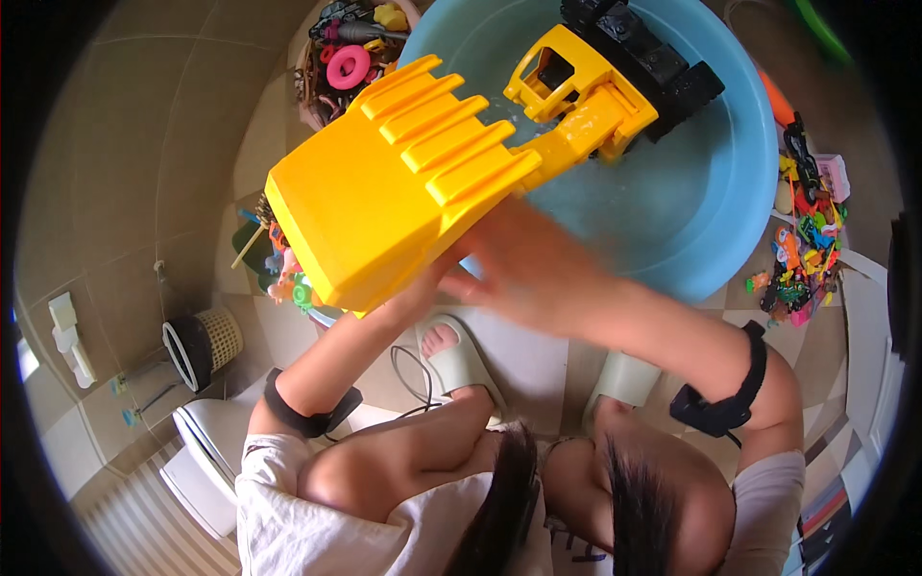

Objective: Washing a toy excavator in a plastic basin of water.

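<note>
A large yellow plastic toy excavator [592, 119] with a black wheeled base [666, 79] is tilted over a round light-blue basin [753, 180] of cloudy water. Its broad toothed bucket [360, 187] fills the space in front of my forearms. My left hand [418, 294] grips the bucket from beneath, its fingers mostly hidden behind the plastic. Close against the bucket's lower right side is my right hand [544, 270], blurred, with its fingertips partly hidden. Whether that hand grips the bucket or only touches it is unclear. Wet patches shine on the yellow arm [587, 126].
A pink tub of assorted toys [347, 68] stands beyond the basin's left side. More small toys [292, 284] sit nearer on the left, partly behind the bucket. To the right, a pile of colourful toys [807, 245] lies on the tiled floor. A lattice waste basket [216, 338] lies at left.
</note>
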